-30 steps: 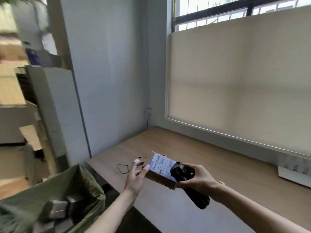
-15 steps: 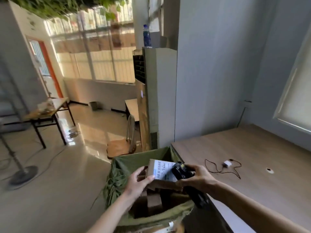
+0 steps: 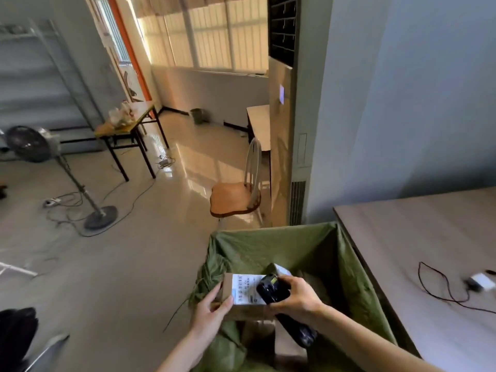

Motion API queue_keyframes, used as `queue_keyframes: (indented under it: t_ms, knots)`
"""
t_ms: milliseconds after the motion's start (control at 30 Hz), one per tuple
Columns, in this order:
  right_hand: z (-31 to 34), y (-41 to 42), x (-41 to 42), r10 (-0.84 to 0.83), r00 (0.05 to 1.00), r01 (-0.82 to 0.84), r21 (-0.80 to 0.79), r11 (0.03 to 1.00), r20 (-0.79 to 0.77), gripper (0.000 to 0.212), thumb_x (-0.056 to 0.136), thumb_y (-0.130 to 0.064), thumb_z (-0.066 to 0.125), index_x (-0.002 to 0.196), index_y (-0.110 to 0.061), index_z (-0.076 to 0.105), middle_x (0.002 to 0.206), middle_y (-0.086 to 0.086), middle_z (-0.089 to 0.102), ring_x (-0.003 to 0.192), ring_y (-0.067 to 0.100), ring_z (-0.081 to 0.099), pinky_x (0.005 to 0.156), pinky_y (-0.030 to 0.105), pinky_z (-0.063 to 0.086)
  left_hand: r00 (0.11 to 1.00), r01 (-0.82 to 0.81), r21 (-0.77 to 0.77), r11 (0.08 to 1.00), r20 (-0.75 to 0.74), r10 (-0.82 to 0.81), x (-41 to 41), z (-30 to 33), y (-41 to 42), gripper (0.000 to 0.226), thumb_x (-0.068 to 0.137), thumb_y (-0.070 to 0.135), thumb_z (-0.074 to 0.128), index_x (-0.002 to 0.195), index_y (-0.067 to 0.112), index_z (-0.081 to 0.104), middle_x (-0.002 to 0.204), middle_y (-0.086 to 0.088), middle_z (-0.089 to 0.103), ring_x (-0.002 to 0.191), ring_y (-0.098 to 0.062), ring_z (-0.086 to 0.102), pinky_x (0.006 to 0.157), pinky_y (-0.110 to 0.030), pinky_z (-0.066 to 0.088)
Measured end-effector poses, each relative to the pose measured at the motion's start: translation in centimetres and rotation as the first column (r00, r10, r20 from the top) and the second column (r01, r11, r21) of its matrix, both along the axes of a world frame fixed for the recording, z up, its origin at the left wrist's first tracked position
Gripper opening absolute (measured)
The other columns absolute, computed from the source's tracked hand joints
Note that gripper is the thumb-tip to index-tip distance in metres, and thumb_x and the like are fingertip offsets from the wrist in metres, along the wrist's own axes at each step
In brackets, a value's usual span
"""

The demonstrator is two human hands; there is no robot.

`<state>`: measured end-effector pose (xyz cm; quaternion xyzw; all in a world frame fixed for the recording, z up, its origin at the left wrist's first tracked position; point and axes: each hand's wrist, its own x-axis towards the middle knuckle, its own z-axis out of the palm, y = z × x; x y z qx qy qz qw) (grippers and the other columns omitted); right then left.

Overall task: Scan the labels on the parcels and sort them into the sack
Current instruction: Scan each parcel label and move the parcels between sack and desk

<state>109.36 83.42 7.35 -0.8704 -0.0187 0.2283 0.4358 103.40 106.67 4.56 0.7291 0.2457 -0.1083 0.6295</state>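
Parcel [image 3: 228,289], small cardboard box w/ white label, held over open green sack [image 3: 290,248], just left of desk [image 3: 418,237]. Left hand [image 3: 210,311] fingers grip parcel's left end. Right hand [image 3: 298,298] fingers curled round black scanner [image 3: 272,289], head over label. Charger cable [image 3: 440,285] on desk, right.

Both forearms are bare from the wrist to the lower frame edge, with no sleeve or cuff in view. The left hand [image 3: 208,312] and right hand [image 3: 298,298] are ungloved. The fingers [image 3: 224,306] of the left hand carry short nails. The wrists behind each hand are bare.
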Motion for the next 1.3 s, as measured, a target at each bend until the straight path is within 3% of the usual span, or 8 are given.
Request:
queue_keyframes:
  t_ms: [100, 267, 500, 667, 767, 1000, 1133, 1300]
  knots:
    - [-2.6, 0.4, 3.2, -0.011, 1.0, 0.011, -0.015, 1.0, -0.016, 0.049, 0.045, -0.045, 0.087, 0.088, -0.027, 0.074, 0.08, -0.009, 0.077, 0.073, 0.0, 0.071, 0.073, 0.026, 0.06, 1.0, -0.018, 0.028, 0.999, -0.018, 0.018, 3.3, -1.9, -0.4, 0.054, 0.093, 0.026, 0.07, 0.142, 0.032, 0.049, 0.106, 0.003, 0.074, 0.097, -0.014, 0.071, 0.08, -0.027, 0.053]
    - [-3.9, 0.3, 6.6, -0.027, 1.0, 0.028, -0.083, 0.996, 0.015, 0.062, 0.053, -0.045, 0.089, 0.111, -0.032, 0.072, 0.091, -0.012, 0.075, 0.085, 0.001, 0.069, 0.076, 0.019, 0.054, 0.999, 0.0, 0.162, 0.987, -0.054, 0.009, 7.8, -3.2, -0.5, 0.062, 0.095, 0.038, 0.066, 0.151, 0.028, 0.042, 0.141, -0.002, 0.052, 0.133, -0.023, 0.05, 0.107, -0.035, 0.042]
    - [-3.2, -2.1, 6.8, 0.014, 1.0, -0.01, -0.279, 0.96, 0.012, 0.1, 0.055, -0.052, 0.083, 0.149, -0.035, 0.052, 0.125, -0.011, 0.07, 0.114, 0.011, 0.066, 0.095, 0.03, 0.055, 0.991, 0.131, 0.309, 0.942, -0.063, -0.117, 9.0, -3.5, 0.8, 0.047, 0.093, 0.035, 0.069, 0.138, 0.031, 0.055, 0.135, 0.001, 0.057, 0.13, -0.018, 0.051, 0.099, -0.03, 0.042]
    - [-0.4, -4.1, 4.7, -0.043, 0.998, 0.053, -0.309, 0.95, 0.039, 0.099, 0.063, -0.05, 0.086, 0.153, -0.035, 0.045, 0.132, -0.011, 0.065, 0.12, 0.011, 0.062, 0.099, 0.029, 0.053, 0.969, 0.241, 0.341, 0.909, -0.031, -0.245, 9.7, -1.2, 0.8, 0.044, 0.094, 0.037, 0.067, 0.136, 0.033, 0.056, 0.135, 0.005, 0.057, 0.131, -0.016, 0.05, 0.095, -0.029, 0.042]
    - [2.3, -5.7, 2.2, -0.109, 0.99, 0.13, -0.289, 0.948, 0.089, 0.096, 0.068, -0.052, 0.086, 0.153, -0.032, 0.044, 0.135, -0.01, 0.062, 0.122, 0.011, 0.059, 0.103, 0.03, 0.051, 0.936, 0.322, 0.344, 0.882, 0.026, -0.351, 10.5, 0.9, -0.6, 0.049, 0.094, 0.038, 0.067, 0.141, 0.035, 0.052, 0.148, 0.004, 0.049, 0.138, -0.017, 0.044, 0.11, -0.036, 0.04]
    - [10.6, -13.2, -8.6, -0.339, 0.929, 0.371, -0.372, 0.851, 0.149, 0.08, 0.052, -0.064, 0.079, 0.124, -0.034, 0.059, 0.103, -0.012, 0.067, 0.094, 0.004, 0.063, 0.087, 0.028, 0.058, 0.714, 0.615, 0.281, 0.737, 0.198, -0.672, 8.8, 8.1, -9.9, 0.077, 0.084, 0.047, 0.076, 0.151, 0.044, 0.036, 0.159, 0.01, 0.034, 0.145, -0.015, 0.034, 0.117, -0.039, 0.034]
    - [17.7, -18.5, -17.3, -0.489, 0.834, 0.551, -0.428, 0.716, 0.257, 0.063, 0.064, -0.05, 0.085, 0.12, -0.032, 0.063, 0.101, -0.012, 0.07, 0.09, 0.005, 0.065, 0.069, 0.015, 0.05, 0.565, 0.732, 0.263, 0.629, 0.282, -0.775, 5.3, 14.0, -18.0, 0.085, 0.078, 0.055, 0.077, 0.15, 0.045, 0.033, 0.158, 0.005, 0.038, 0.143, -0.02, 0.039, 0.116, -0.041, 0.037]
    - [24.9, -24.6, -30.2, -0.656, 0.645, 0.758, -0.438, 0.483, 0.393, 0.064, 0.063, -0.051, 0.086, 0.124, -0.04, 0.066, 0.104, -0.012, 0.072, 0.094, 0.011, 0.067, 0.07, 0.023, 0.05, 0.342, 0.817, 0.346, 0.462, 0.356, -0.87, -2.4, 21.2, -29.3, 0.092, 0.076, 0.07, 0.07, 0.153, 0.035, 0.033, 0.151, 0.003, 0.046, 0.134, -0.02, 0.049, 0.109, -0.042, 0.043]
